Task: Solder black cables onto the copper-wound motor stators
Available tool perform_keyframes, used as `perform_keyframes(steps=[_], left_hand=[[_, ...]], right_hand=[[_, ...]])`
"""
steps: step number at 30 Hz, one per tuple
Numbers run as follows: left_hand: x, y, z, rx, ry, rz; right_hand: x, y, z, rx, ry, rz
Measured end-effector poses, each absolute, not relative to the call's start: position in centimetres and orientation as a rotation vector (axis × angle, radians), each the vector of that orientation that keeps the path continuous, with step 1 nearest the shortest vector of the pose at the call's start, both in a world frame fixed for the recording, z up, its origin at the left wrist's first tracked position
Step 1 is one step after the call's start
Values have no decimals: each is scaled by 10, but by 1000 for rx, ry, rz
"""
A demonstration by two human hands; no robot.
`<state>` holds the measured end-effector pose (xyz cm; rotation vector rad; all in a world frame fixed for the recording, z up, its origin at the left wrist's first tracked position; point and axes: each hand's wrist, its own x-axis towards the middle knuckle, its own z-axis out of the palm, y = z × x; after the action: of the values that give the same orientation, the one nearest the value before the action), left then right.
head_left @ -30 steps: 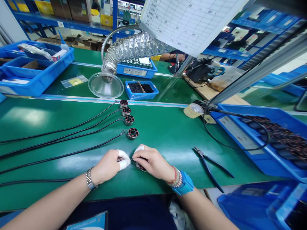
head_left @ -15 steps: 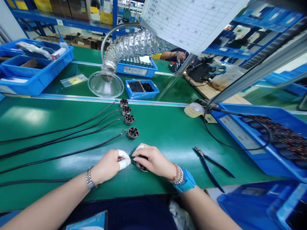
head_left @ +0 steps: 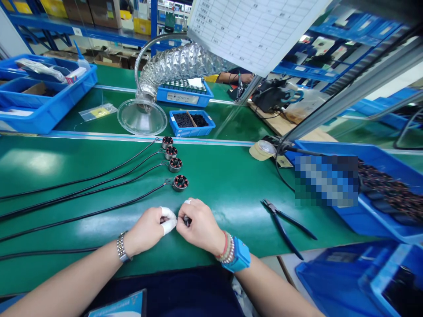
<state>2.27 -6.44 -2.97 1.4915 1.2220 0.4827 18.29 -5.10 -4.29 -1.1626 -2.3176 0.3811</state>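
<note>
Head view: both hands pinched close together over a small part on the green workbench (head_left: 224, 193).

The left hand (head_left: 147, 229), its fingers taped white, is curled closed just beside the right hand (head_left: 200, 224), whose fingers close on a small dark motor (head_left: 187, 221), probably, as it's mostly hidden. Four cabled motors (head_left: 180, 183) sit in a row beyond; side cutters (head_left: 282, 229) lie to the right.
</note>
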Motion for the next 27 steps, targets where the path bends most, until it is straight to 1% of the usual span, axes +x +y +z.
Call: perform_keyframes(steps=[4, 8, 13, 21, 27], left_hand=[[22, -64, -29, 1388, 1172, 412], [21, -63, -28, 1370, 1179, 352], [23, -64, -27, 1358, 1168, 313], [22, -66, -36, 1202, 1114, 384], [21, -67, -39, 1194, 1129, 394]], right_hand=[[201, -71, -44, -1050, -2295, 170], [222, -90, -51, -970, -2305, 48], [220, -91, -62, -949, -2213, -104], [206, -91, -68, -983, -2138, -64], [202, -94, -67, -1033, -2125, -68]])
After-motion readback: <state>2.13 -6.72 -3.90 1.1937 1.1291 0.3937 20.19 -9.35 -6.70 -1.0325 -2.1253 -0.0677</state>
